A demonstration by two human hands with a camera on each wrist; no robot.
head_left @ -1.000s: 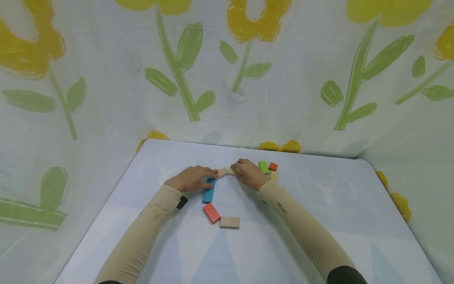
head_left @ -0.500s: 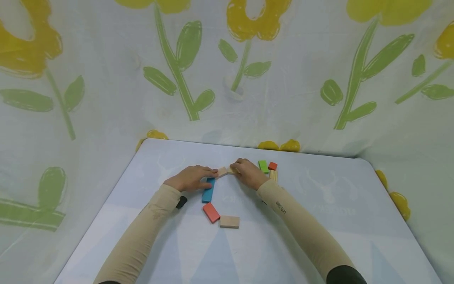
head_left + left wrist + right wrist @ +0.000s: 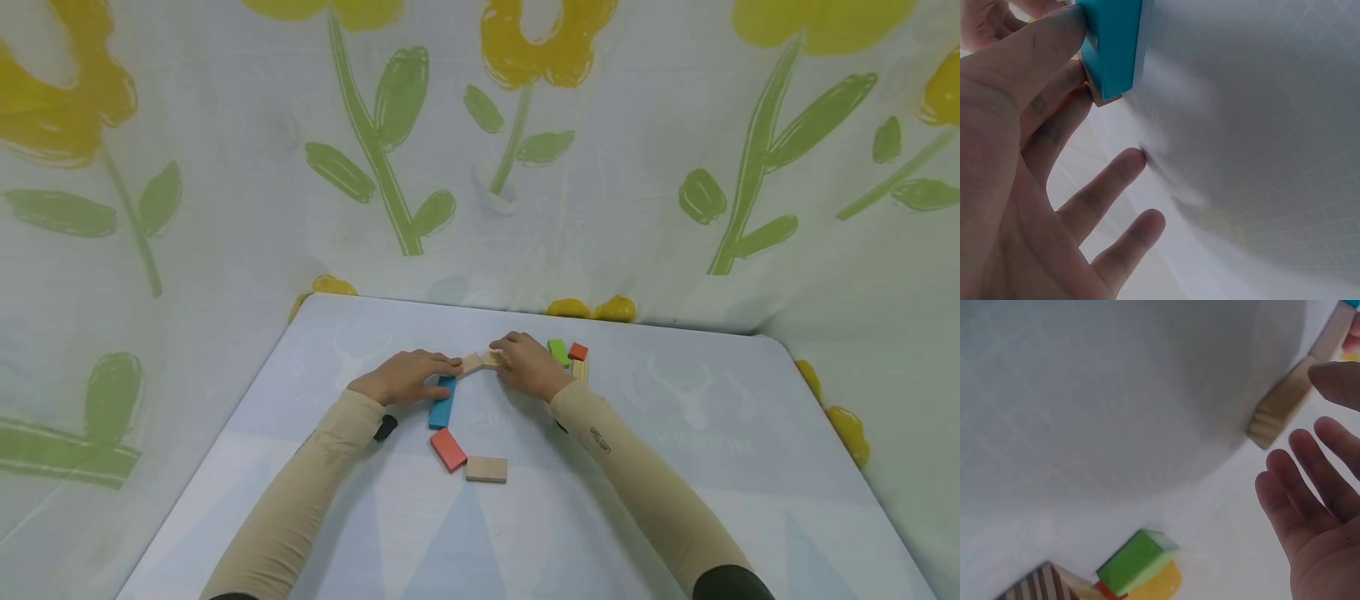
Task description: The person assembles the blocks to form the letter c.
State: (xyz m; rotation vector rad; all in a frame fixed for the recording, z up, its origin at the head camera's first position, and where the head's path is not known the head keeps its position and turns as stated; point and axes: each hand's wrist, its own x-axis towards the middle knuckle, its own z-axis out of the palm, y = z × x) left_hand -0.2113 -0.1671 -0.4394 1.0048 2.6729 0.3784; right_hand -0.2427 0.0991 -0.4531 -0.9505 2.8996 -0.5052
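My left hand (image 3: 408, 375) rests at the far end of a blue wooden block (image 3: 441, 410). Its thumb touches that block, and other fingertips reach the plain wooden block (image 3: 471, 364) adjoining it; the two outer fingers stand out straight in the left wrist view. A second plain wooden block (image 3: 1284, 403) continues the row end to end. Just right of it is my right hand (image 3: 528, 367), fingers apart and fairly straight, its thumb overlapping the block's edge in the right wrist view. Whether that thumb touches it, I cannot tell.
Nearer me, a red block (image 3: 448, 450) and a plain block (image 3: 486, 469) extend the row. Beyond the right hand lie a green block (image 3: 558, 352), a small red block (image 3: 577, 352) and striped wooden pieces (image 3: 580, 370). The white table (image 3: 675, 500) meets a flower-printed curtain (image 3: 600, 208).
My right hand's fingers have loosened from the far plain wooden block and shifted slightly right, showing more of it. The left hand and the other blocks stay put.
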